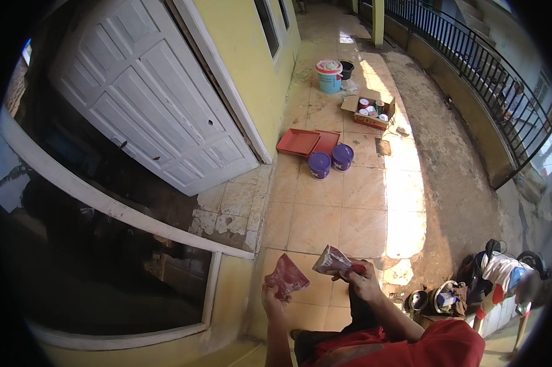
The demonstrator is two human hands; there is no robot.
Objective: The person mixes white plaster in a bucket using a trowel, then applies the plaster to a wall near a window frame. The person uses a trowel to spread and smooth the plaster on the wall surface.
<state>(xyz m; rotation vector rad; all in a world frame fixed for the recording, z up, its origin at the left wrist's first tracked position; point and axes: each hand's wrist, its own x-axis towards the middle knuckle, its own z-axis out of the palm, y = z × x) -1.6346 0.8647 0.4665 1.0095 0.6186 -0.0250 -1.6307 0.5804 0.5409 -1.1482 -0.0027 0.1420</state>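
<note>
My left hand (274, 301) is closed around the lower part of a red putty spreader (287, 275), whose wide blade points up and carries pale smears. To its right, my right hand (365, 285) grips the red handle of a putty knife (331, 261). The knife's flared metal blade, streaked with whitish residue, points left toward the spreader. A small gap separates the two tools. Both are held in front of me over the tiled floor (316, 223).
Two purple tubs (319, 166) stand ahead beside red trays (297, 142). Farther off are a carton of cans (370, 122) and a blue bucket (330, 82). A white door (160, 92) and window frame (123, 214) line the left. Bags and a basket (438, 300) sit at right.
</note>
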